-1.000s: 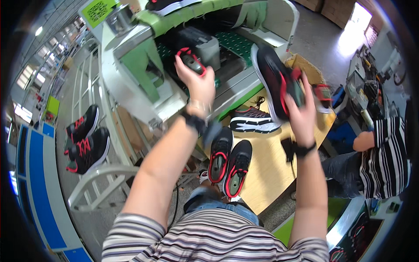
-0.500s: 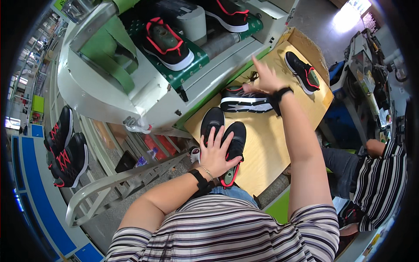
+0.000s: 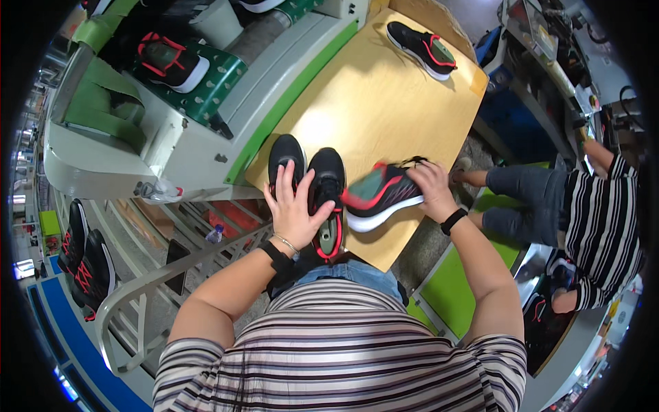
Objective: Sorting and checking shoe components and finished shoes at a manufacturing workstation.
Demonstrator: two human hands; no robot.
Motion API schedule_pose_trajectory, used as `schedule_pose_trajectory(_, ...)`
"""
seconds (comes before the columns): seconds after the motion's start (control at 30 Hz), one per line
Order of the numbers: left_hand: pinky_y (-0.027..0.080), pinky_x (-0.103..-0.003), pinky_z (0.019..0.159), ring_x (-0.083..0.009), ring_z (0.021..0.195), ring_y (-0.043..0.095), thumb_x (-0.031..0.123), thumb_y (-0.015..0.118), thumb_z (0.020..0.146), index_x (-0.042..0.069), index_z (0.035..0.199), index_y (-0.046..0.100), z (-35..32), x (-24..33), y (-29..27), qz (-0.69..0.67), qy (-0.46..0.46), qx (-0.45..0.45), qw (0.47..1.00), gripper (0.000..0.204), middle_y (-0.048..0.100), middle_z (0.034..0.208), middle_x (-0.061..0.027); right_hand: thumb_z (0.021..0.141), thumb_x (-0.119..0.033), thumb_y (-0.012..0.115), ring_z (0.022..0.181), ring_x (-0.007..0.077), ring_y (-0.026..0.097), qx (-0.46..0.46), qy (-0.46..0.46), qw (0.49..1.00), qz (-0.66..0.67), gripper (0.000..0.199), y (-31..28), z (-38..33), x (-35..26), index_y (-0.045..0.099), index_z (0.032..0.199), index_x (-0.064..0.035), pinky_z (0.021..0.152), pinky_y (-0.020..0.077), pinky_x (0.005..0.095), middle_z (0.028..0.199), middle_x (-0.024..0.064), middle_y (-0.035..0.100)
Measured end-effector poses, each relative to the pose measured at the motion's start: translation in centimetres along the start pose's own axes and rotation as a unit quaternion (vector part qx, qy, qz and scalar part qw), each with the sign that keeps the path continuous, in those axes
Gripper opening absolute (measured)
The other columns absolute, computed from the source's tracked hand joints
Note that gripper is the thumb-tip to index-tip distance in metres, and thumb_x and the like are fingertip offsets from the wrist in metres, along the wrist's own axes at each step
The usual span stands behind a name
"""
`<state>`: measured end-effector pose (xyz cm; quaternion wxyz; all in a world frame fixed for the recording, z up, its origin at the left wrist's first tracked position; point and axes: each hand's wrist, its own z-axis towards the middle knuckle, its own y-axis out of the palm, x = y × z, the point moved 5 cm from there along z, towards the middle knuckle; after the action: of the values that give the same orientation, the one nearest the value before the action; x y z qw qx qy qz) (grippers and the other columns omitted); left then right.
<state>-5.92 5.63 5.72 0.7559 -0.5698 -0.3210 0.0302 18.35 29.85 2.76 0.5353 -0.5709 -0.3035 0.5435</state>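
My left hand (image 3: 296, 210) lies flat, fingers spread, on a pair of black shoes with red trim (image 3: 328, 180) standing side by side at the near edge of the wooden table (image 3: 371, 103). My right hand (image 3: 432, 189) grips the heel of a black and grey-green shoe with red trim and a white sole (image 3: 379, 196), held tilted just above the table right of the pair. Both wrists wear dark bands.
A single black shoe (image 3: 420, 48) lies at the table's far corner. A green conveyor (image 3: 206, 72) on the left carries another shoe (image 3: 168, 60). More shoes (image 3: 86, 264) sit on a rack at far left. A seated person in stripes (image 3: 590, 206) is at right.
My right hand has come back from the far shoe and now holds a white-soled shoe near me. My left hand stays on the pair. The view has tilted down.
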Motion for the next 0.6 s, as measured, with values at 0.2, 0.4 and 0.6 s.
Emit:
schedule_pose_trajectory(0.2, 0.007, -0.07, 0.116, -0.0379, 0.152, 0.019, 0.053, 0.062, 0.093, 0.016, 0.143, 0.051, -0.6, -0.1, -0.1, 0.016, 0.018, -0.006, 1.0, 0.063, 0.025, 0.162, -0.0173, 0.072, 0.001, 0.073, 0.146, 0.0481, 0.028, -0.167, 0.104, 0.98, 0.02, 0.096, 1.1, 3.2, -0.9, 0.035, 0.155, -0.0304, 0.116, 0.0348, 0.0582, 0.161, 0.0107, 0.034)
schedule_pose_trajectory(0.4, 0.007, -0.07, 0.115, -0.04, 0.151, 0.022, 0.049, 0.065, 0.09, 0.016, 0.139, 0.056, -0.4, 0.2, -0.2, 0.024, -0.017, 0.001, 1.0, 0.059, 0.031, 0.16, -0.0191, 0.093, -0.006, 0.052, 0.144, 0.0465, 0.035, -0.217, -0.101, 0.966, 0.097, 0.061, 3.7, 9.1, -4.6, 0.045, 0.149, -0.0277, 0.117, 0.0404, 0.0464, 0.159, 0.0124, 0.038)
schedule_pose_trajectory(0.6, 0.011, -0.07, 0.115, -0.0391, 0.15, 0.023, 0.047, 0.068, 0.088, 0.016, 0.14, 0.056, 0.3, 0.9, -0.4, 0.031, -0.008, -0.01, 0.999, 0.061, 0.032, 0.16, -0.0181, 0.074, -0.016, 0.081, 0.125, 0.0377, 0.051, 0.17, 0.082, 0.973, -0.133, 0.056, -5.8, 21.3, 19.4, 0.06, 0.123, -0.0006, 0.104, 0.0442, 0.0479, 0.133, 0.0239, 0.056)
